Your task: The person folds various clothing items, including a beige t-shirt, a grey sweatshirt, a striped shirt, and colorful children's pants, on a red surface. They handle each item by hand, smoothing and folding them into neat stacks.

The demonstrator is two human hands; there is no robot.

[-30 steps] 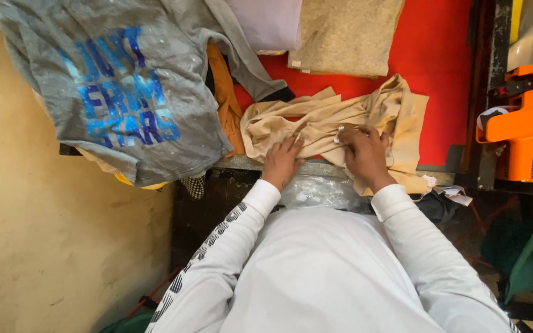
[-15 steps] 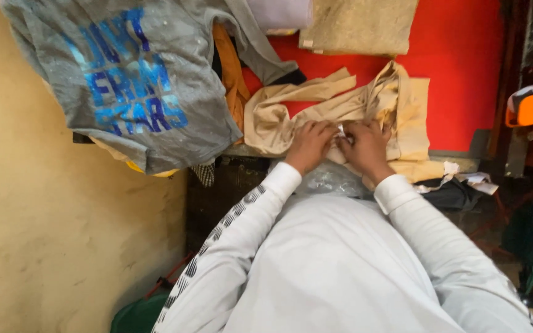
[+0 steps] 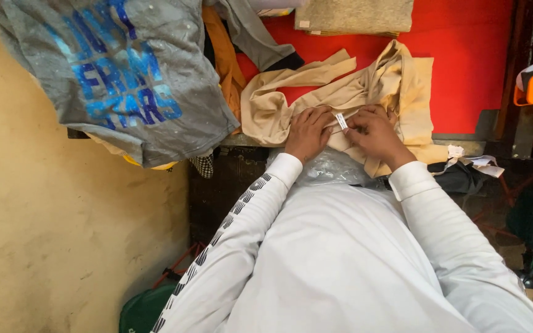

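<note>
Beige garment (image 3: 365, 92) lies bunched on the red worktop (image 3: 470, 68), at its near edge, pulled close for detail work. Left hand (image 3: 306, 132) presses flat on the cloth, fingers spread, pinning it. Right hand (image 3: 374, 132) pinches the small white tag (image 3: 340, 120) sewn to the garment, holding it upright between both hands. Grey shirt (image 3: 124, 74) with blue lettering hangs off the left side; clear plastic bag (image 3: 328, 168) sits crumpled below the wrists.

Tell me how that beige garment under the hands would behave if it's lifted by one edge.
The beige garment would probably droop and unfold, since it already lies creased and bunched. It looks thin, so likely light. On the smooth red tabletop it may slide rather than stay put.
</note>
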